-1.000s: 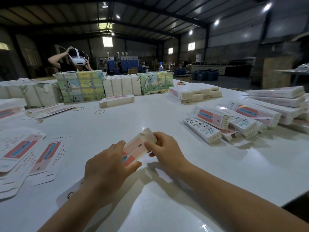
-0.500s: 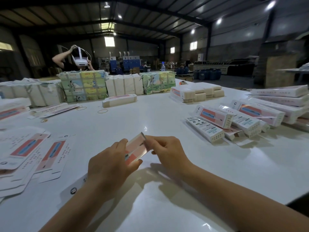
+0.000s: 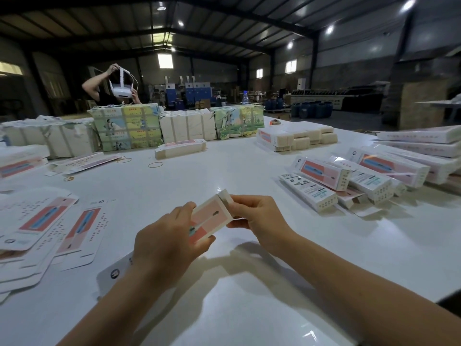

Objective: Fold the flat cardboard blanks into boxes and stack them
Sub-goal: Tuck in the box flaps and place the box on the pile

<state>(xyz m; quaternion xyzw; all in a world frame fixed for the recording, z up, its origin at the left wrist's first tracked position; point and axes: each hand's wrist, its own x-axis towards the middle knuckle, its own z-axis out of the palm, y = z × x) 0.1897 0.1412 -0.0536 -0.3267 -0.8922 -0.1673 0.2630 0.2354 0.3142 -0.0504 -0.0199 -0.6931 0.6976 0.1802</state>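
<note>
I hold a pink-and-white cardboard blank (image 3: pixel 209 219) above the white table (image 3: pixel 249 295), its printed face toward me. My left hand (image 3: pixel 167 243) grips its near end from the left. My right hand (image 3: pixel 259 218) pinches the far end, fingers on the small end flap (image 3: pixel 225 196). Flat blanks (image 3: pixel 50 226) lie fanned out at the left. One more blank (image 3: pixel 117 270) sits under my left forearm. Folded boxes (image 3: pixel 349 181) are piled at the right.
Wrapped bundles of blanks (image 3: pixel 129 128) line the table's far edge, with a short stack (image 3: pixel 296 138) at back right. Rubber bands (image 3: pixel 155 165) lie mid-table. A person (image 3: pixel 109 83) beyond the bundles lifts a white headset.
The blank has turned in my hands so its pink face shows fully, and my right fingers have bent the end flap up. The person at the back has raised the headset.
</note>
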